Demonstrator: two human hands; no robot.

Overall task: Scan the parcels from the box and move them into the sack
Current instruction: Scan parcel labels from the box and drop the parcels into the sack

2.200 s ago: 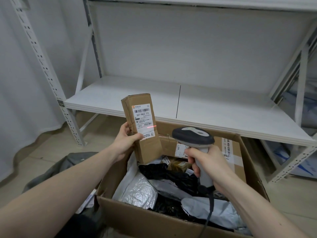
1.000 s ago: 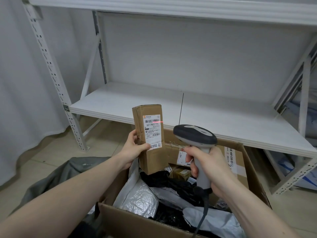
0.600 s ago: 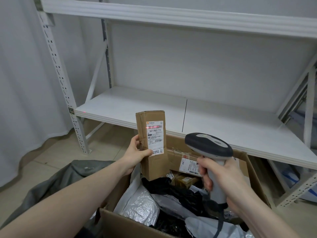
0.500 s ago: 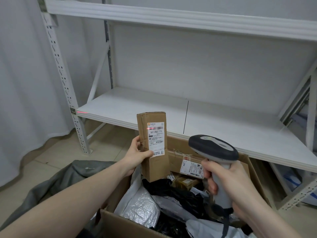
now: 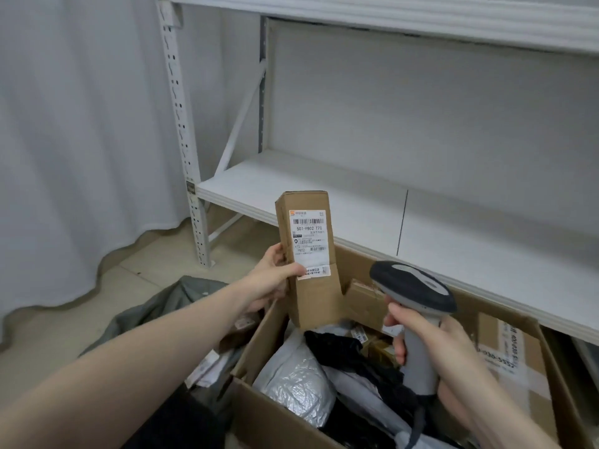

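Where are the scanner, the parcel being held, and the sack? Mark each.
scanner [image 5: 411, 286]: head view, on its dark head.
parcel [image 5: 316, 296]: head view, on bare cardboard below the label.
sack [image 5: 162, 306]: head view, on its grey fabric left of the box.

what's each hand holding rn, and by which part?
Left hand grips the parcel by its left edge, thumb on the label. Right hand grips the scanner by its handle.

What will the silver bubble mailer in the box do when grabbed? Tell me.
The silver mailer looks crinkled and puffy, so it likely flexes rather than staying stiff. Probably light for its size. Its glossy film may be slippery, so a pinching grip seems safer.
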